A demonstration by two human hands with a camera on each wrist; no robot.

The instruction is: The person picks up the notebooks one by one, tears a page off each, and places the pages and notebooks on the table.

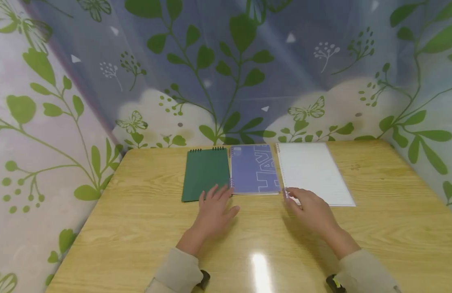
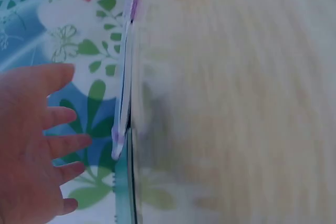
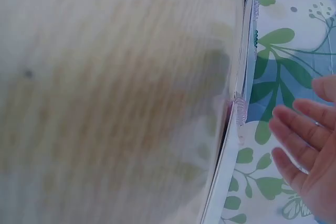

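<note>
Three spiral notebooks lie side by side on a wooden table. The green notebook (image 1: 206, 173) is on the left, a purple notebook (image 1: 251, 169) with white outlined letters in the middle, and a notebook (image 1: 313, 171) showing a white lined page on the right. My left hand (image 1: 215, 211), fingers spread, is over the near right corner of the green notebook; the left wrist view shows the hand (image 2: 37, 145) above the notebooks' level. At the near left corner of the white notebook is my right hand (image 1: 315, 209), its fingers loosely bent and holding nothing in the right wrist view.
The wooden table (image 1: 145, 236) reaches back to a curtain (image 1: 226, 81) printed with green leaves and butterflies. Similar leafy cloth hangs at the left and right sides. A bright light reflection (image 1: 261, 272) lies on the near tabletop.
</note>
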